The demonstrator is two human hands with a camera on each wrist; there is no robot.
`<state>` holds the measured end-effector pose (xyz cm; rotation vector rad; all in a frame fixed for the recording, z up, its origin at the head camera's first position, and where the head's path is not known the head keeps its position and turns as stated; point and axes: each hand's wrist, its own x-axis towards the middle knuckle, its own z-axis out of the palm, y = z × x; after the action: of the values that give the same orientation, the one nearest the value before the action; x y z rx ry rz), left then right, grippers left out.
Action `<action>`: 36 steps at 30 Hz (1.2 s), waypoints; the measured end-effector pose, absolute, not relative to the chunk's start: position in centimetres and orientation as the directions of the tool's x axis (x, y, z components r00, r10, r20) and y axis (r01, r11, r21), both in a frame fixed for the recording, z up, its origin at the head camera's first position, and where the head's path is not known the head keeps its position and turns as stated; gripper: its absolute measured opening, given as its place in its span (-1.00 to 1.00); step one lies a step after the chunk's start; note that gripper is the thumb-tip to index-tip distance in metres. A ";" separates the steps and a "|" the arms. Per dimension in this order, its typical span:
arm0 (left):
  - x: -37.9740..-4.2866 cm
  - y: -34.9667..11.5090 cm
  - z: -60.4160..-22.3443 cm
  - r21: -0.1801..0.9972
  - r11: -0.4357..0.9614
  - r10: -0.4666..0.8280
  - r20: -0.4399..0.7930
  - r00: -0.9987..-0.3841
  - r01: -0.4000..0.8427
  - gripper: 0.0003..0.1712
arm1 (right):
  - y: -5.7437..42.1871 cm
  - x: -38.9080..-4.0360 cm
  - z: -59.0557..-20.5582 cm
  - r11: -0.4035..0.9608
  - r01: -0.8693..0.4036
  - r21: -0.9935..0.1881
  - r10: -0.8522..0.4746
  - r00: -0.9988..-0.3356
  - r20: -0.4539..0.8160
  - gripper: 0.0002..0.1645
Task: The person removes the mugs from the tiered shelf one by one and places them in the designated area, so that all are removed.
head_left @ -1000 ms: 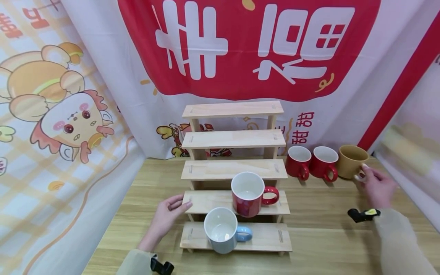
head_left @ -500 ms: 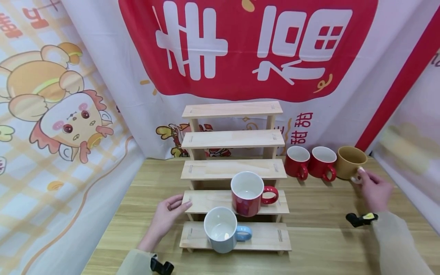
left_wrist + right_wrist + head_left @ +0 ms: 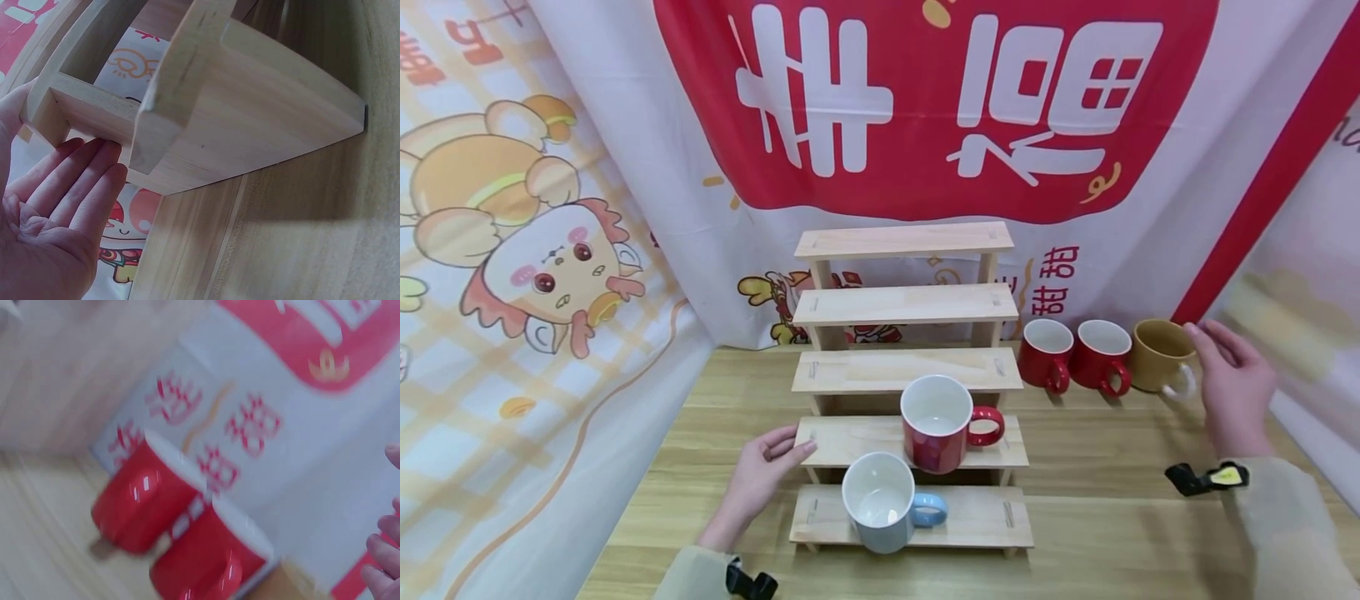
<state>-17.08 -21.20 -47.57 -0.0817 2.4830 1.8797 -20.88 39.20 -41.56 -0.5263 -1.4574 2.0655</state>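
My left hand (image 3: 758,471) holds the left end of a stepped wooden shelf (image 3: 906,367), second tier from the front; in the left wrist view its fingers (image 3: 90,187) lie beneath the board, thumb above. At the far right, my right hand (image 3: 1236,392) is raised beside a tan mug (image 3: 1156,357) with a pale handle, fingers loosely extended, holding nothing. Left of that mug stand two red mugs (image 3: 1045,354) with white insides. On the shelf, a red mug (image 3: 934,437) sits on the second tier and a light blue mug (image 3: 878,508) on the lowest.
The wood-grain table (image 3: 1105,483) carries everything. A printed cloth (image 3: 925,108) hangs behind the shelf, and more cloth walls rise on the left and right. The row of mugs stands close to the back cloth. Blur softens the right wrist view.
My right hand has let go of the tan mug's handle, moving up and right away from it. The mug stays in the row. My left hand keeps its hold on the shelf.
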 end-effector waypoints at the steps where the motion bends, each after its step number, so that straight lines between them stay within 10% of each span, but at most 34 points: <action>1: -17.1 -21.2 -47.6 0.961 0.272 -0.024 -0.049 -0.998 -0.054 -0.27 | 38.6 -20.7 -40.9 -0.255 -0.224 -0.941 0.614 -0.789 0.022 -0.39; 19: -17.2 -21.3 -47.8 0.963 0.261 -0.027 -0.065 -0.997 -0.070 -0.27 | 28.7 -17.7 -36.0 0.369 -0.088 -0.925 0.209 -0.962 0.175 -0.31; 36: -17.3 -21.3 -48.0 0.962 0.266 -0.026 -0.056 -0.998 -0.061 -0.28 | 22.9 -15.4 -37.2 0.300 -0.321 -0.898 -0.184 -0.944 0.275 -0.55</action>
<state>-17.32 -21.34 -47.97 -0.0847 2.4763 1.8848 -15.39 22.92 -37.18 0.4752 -2.4341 1.7264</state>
